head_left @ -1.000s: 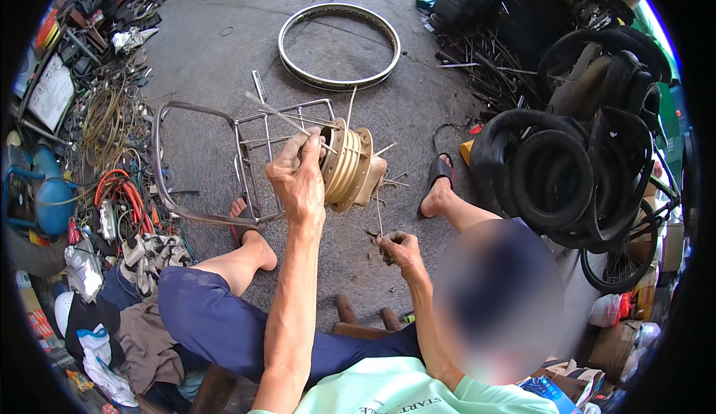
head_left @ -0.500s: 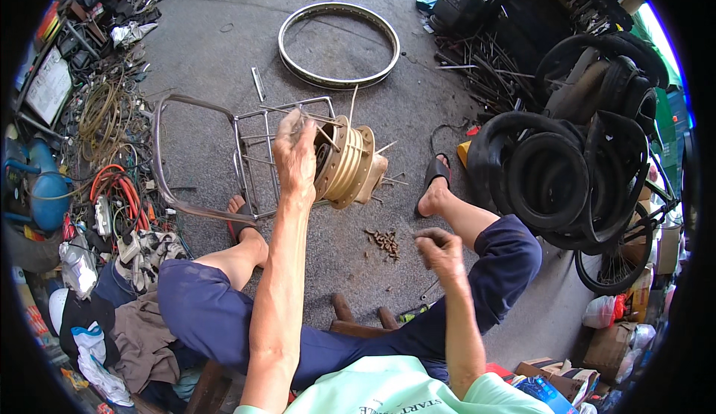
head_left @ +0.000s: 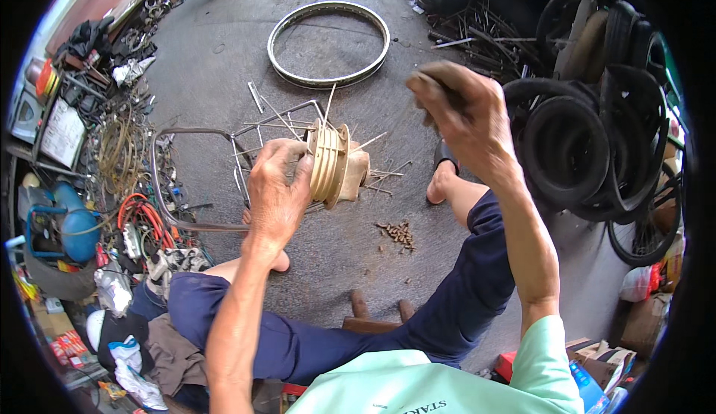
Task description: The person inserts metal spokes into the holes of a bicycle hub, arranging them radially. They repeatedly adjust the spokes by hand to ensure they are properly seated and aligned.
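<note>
A tan ribbed wheel hub (head_left: 326,164) with several thin spokes sticking out of it lies on its side against a bent metal tube rack (head_left: 156,171). My left hand (head_left: 280,186) is closed at the hub's left end, thumb and fingers at its rim; what the fingertips pinch there is partly hidden. My right hand (head_left: 462,119) is raised to the right of the hub, apart from it, fingers curled together. What it holds, if anything, I cannot make out. A small heap of spoke nipples (head_left: 399,235) lies on the floor between my feet.
A bare wheel rim (head_left: 273,45) lies on the floor beyond the hub. Black tyres (head_left: 563,149) are piled at the right. Tangled cables and wire (head_left: 112,153) heap up along the left. A small wooden stool (head_left: 369,325) stands between my legs.
My right hand has risen from beside the nipple heap, up and to the right. My left hand has moved down and left along the hub's end. The view has shifted slightly.
</note>
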`<control>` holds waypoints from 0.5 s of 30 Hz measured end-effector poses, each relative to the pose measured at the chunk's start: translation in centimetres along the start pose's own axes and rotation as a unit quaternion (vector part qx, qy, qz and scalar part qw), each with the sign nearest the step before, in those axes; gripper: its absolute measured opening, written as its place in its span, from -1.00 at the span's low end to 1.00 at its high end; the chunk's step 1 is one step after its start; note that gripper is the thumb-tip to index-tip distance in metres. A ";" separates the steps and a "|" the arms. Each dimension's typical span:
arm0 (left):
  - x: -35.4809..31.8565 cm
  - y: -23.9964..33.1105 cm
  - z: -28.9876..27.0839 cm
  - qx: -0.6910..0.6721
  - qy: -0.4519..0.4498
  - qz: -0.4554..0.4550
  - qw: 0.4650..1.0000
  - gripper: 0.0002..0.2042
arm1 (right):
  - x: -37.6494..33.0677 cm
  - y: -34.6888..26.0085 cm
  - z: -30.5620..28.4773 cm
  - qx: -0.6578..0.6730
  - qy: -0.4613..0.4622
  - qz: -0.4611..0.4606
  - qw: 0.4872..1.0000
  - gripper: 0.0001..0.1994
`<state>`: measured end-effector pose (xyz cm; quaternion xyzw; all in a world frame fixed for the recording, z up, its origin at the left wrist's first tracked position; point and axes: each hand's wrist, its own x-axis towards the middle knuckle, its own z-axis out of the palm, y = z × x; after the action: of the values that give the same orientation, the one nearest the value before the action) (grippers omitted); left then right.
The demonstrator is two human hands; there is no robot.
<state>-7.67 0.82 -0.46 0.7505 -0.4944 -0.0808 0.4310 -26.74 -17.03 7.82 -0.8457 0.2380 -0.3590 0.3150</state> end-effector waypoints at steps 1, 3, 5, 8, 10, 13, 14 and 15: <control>0.4 0.7 -1.0 0.057 -0.059 0.039 0.996 -0.81 | 0.4 0.2 1.1 0.043 0.029 -0.004 0.999 -0.78; 0.7 1.4 -2.4 0.136 -0.147 0.090 0.976 -0.81 | 1.1 0.4 2.8 0.090 0.053 -0.007 0.995 -0.76; 0.3 1.8 -2.6 0.163 -0.201 0.107 0.960 -0.81 | 1.3 0.2 3.2 0.132 0.053 0.023 0.990 -0.76; -1.2 2.4 -0.7 0.109 -0.221 0.023 0.969 -0.67 | 0.7 -0.1 3.2 0.103 0.076 0.030 0.991 -0.78; -2.3 2.5 1.5 0.100 -0.240 -0.034 0.965 -0.48 | -0.2 0.5 3.3 0.112 0.121 0.066 0.984 -0.79; -3.6 3.5 3.9 0.153 -0.227 -0.005 0.962 -0.35 | -1.8 1.2 2.8 0.102 0.146 0.134 0.975 -0.83; -3.8 3.3 4.0 0.149 -0.223 -0.002 0.963 -0.33 | -1.9 1.4 2.6 0.092 0.152 0.130 0.975 -0.84; -3.9 3.1 4.0 0.146 -0.218 0.000 0.965 -0.30 | -2.0 1.7 2.3 0.083 0.158 0.125 0.976 -0.85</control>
<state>-13.86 1.27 -1.89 0.7695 -0.5829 -0.1690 0.1986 -26.54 -16.07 4.44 -0.7126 0.3579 -0.4647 0.3850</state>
